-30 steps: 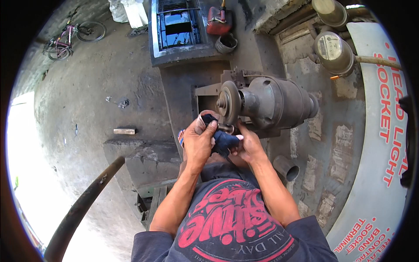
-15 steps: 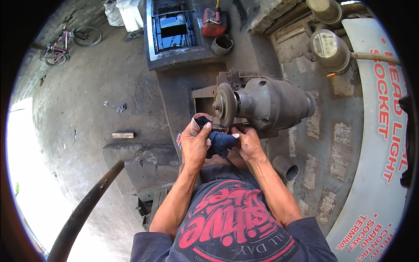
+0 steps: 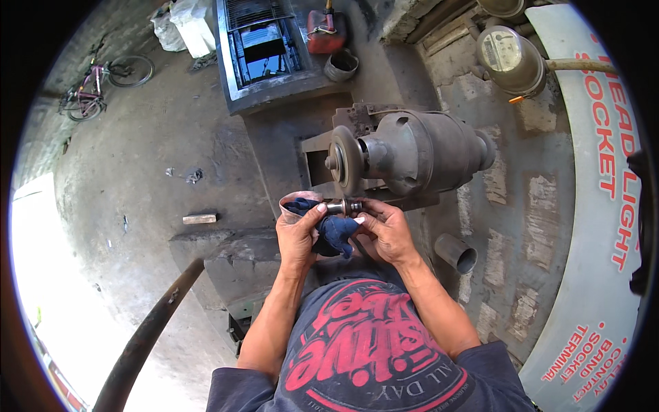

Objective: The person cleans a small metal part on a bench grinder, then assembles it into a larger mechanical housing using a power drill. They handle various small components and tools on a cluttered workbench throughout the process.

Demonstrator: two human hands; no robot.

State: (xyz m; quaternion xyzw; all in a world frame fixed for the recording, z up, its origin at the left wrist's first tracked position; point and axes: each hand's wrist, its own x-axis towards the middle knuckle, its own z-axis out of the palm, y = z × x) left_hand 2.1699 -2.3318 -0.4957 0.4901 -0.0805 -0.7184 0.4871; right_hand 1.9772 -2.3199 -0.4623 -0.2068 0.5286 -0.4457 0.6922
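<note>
My left hand [image 3: 295,239] is closed around a dark blue cloth rag [image 3: 336,235] with a pale pinkish edge, its thumb pressing on a small shiny metal cylindrical part [image 3: 336,207]. At the part's other end, the fingers of my right hand [image 3: 391,233] are closed on it, and a corner of the rag lies by that thumb. The part has a stepped, ringed end; its exact kind I cannot make out. Just beyond both hands stands a bench grinder [image 3: 429,152], its round wheel [image 3: 345,161] apart from the part.
A grey tube [image 3: 453,253] stands right of my right arm. Farther off are a dark metal-framed basin [image 3: 274,82], a red jerrycan [image 3: 326,33] and a bucket [image 3: 341,65]. A dark pole [image 3: 154,326] slants at left. A lettered panel [image 3: 559,329] borders the right.
The metal part now shows more plainly between my hands, with the rag hanging lower beneath it. My left hand has shifted slightly left; the view has shifted a little too.
</note>
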